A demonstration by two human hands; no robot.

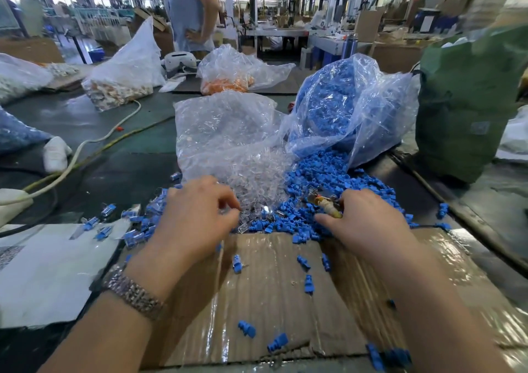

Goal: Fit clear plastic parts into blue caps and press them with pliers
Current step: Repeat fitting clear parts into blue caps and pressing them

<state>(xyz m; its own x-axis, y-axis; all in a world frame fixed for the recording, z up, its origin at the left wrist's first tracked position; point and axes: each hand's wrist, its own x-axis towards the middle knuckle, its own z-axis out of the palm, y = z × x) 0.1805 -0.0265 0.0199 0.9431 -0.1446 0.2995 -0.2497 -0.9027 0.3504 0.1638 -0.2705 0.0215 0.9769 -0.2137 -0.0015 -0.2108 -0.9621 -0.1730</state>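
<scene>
A green sack (468, 101) stands right; a bag of orange pieces (225, 84) lies behind

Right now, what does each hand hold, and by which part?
The right hand grips the pliers by the handles. The left hand reaches into the clear parts; its hold cannot be told.

Only 1 view exists: a wide-angle camera on the person's head, facing forward and down. It sits close above both hands (271, 221) and the tabletop (120, 169), with the workshop beyond.

The right hand (368, 224) hides most of the pliers (327, 204); left fingers (228, 201) blur into clear parts (251, 184).
</scene>
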